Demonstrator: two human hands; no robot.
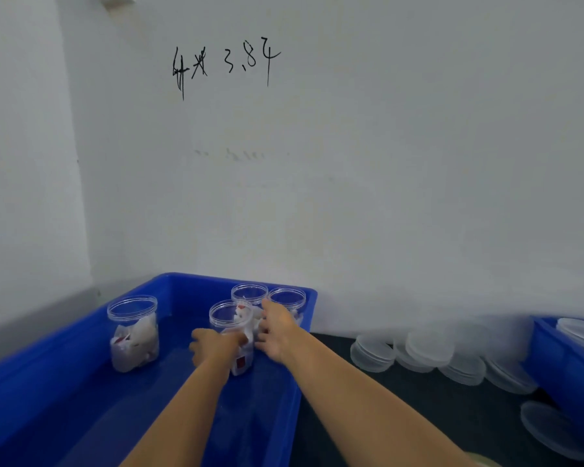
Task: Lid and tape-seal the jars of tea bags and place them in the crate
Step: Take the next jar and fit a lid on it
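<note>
A blue crate (64, 372) lies on the left, with several clear lidded jars of tea bags standing in it. One jar (134, 332) stands alone at the left. Two jars (250, 294) (288, 298) stand at the far right corner. A fourth jar (230, 326) stands in front of them on the crate floor, between my hands. My left hand (213, 345) grips its left side. My right hand (277, 328) lies against its right side with fingers spread and fairly straight.
Stacks of clear lids (429, 348) lie on the dark table right of the crate, with one loose lid (553, 429) nearer. A second blue bin (573, 365) with clear containers stands at the far right. A white wall with black writing rises close behind.
</note>
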